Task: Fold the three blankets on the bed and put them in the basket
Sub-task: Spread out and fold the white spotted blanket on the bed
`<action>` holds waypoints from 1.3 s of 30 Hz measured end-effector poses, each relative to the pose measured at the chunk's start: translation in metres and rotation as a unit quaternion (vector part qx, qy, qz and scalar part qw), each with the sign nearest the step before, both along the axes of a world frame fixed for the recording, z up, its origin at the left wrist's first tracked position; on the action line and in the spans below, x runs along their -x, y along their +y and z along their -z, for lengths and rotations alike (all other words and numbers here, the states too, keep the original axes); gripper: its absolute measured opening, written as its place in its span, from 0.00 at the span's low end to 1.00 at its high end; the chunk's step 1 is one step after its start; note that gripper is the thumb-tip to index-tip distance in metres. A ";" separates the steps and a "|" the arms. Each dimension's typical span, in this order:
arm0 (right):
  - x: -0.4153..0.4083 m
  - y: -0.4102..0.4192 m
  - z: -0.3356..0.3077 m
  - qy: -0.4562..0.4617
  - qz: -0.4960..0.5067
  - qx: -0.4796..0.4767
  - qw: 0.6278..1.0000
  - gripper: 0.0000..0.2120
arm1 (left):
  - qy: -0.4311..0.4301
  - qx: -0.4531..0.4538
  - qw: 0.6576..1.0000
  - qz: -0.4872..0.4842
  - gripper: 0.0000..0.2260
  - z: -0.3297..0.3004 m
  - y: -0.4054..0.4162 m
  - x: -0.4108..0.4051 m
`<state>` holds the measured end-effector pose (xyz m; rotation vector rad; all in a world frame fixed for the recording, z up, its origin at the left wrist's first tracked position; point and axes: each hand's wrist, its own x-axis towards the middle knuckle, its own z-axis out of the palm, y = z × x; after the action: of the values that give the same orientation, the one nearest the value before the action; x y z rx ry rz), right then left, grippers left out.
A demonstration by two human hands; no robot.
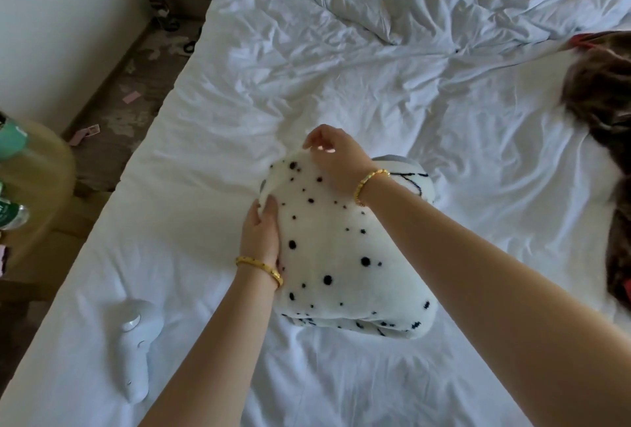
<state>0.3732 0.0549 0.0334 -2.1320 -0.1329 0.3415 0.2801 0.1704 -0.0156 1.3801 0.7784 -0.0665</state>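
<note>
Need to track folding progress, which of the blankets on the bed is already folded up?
The white black-spotted blanket, a compact bundle under both hands. The brown furry blanket at the bed's right edge lies spread loose.

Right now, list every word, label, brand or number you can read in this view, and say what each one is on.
No text can be read here.
The bottles at the left edge carry green labels, too blurred and cropped to read.
The black marks on the spotted blanket are a pattern, not letters.
The white device on the bed sheet shows no legible marking.
</note>
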 end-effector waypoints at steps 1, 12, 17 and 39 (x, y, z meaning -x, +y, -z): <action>0.005 0.000 0.002 -0.063 0.020 0.077 0.995 0.10 | 0.025 -0.020 0.999 -0.026 0.22 0.005 0.004 -0.002; 0.075 -0.029 0.062 -0.035 -0.001 0.347 0.937 0.24 | 0.139 -0.358 0.923 0.028 0.15 0.023 0.021 -0.014; 0.066 -0.043 0.076 -0.026 -0.021 0.314 0.949 0.23 | -0.278 -0.580 0.725 0.246 0.17 0.003 -0.035 -0.006; 0.078 -0.067 0.146 0.057 0.197 0.239 0.949 0.28 | 0.102 -0.508 0.809 0.278 0.24 0.108 -0.043 -0.043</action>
<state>0.2949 -0.0117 -0.1122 -2.5362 0.4856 0.2741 0.3226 0.1278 -0.1233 2.6481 0.5490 -0.2910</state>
